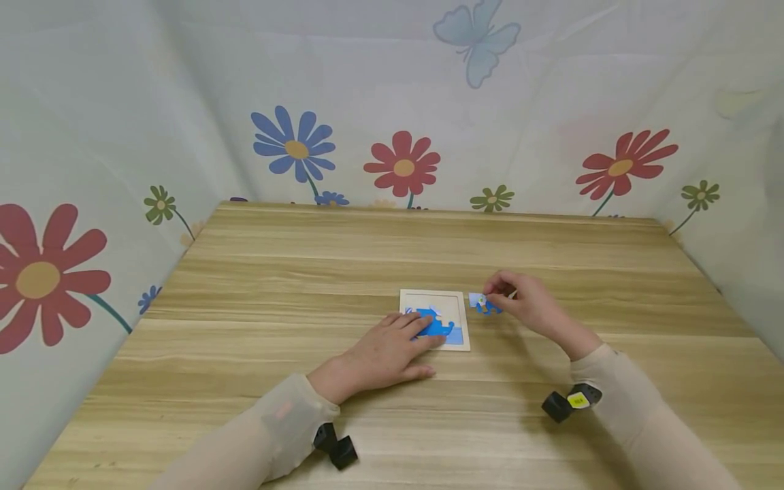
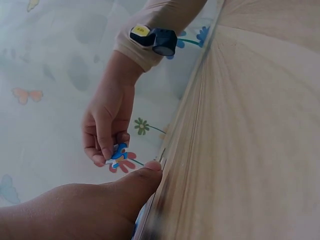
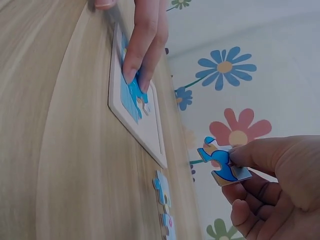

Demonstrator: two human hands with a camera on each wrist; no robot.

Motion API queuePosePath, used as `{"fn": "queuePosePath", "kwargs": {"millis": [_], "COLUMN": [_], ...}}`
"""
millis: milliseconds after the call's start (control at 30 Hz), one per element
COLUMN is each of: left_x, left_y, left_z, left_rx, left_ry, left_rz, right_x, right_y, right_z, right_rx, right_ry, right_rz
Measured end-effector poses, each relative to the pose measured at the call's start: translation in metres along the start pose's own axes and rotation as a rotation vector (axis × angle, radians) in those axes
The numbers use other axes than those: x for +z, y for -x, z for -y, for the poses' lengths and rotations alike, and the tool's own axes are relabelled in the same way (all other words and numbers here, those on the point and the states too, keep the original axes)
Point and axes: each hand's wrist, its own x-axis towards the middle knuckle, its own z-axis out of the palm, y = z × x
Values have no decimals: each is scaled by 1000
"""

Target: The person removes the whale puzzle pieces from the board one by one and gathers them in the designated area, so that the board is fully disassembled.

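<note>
My left hand (image 1: pixel 386 350) rests with its fingers spread over a small square puzzle board (image 1: pixel 466 333), which has a pale rim. Its fingertips press on blue puzzle pieces (image 3: pixel 135 97) set in one side of the board; the hand covers part of them. To the right of the board, my right hand (image 1: pixel 529 306) pinches a puzzle piece (image 3: pixel 225 165) between thumb and fingers. That piece is blue with tan patches and is held up off the table, tilted. Bare pale backing of the board (image 3: pixel 150 127) shows beside the set pieces.
Two loose puzzle pieces, one blue-edged (image 3: pixel 162 190) and one with a pink mark (image 3: pixel 169 224), lie on the wooden table (image 1: pixel 306 258) beside the board. A white cloth (image 1: pixel 367 82) printed with flowers hangs behind and around the table.
</note>
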Motion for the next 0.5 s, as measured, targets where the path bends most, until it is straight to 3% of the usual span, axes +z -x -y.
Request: {"fn": "queuePosePath", "kwargs": {"millis": [500], "left_x": [1], "left_y": [0], "left_z": [0], "left_rx": [-2], "left_ry": [9], "left_rz": [4], "right_x": [-17], "right_y": [13], "right_z": [-16], "right_rx": [54], "right_ry": [3], "right_rz": [24]}}
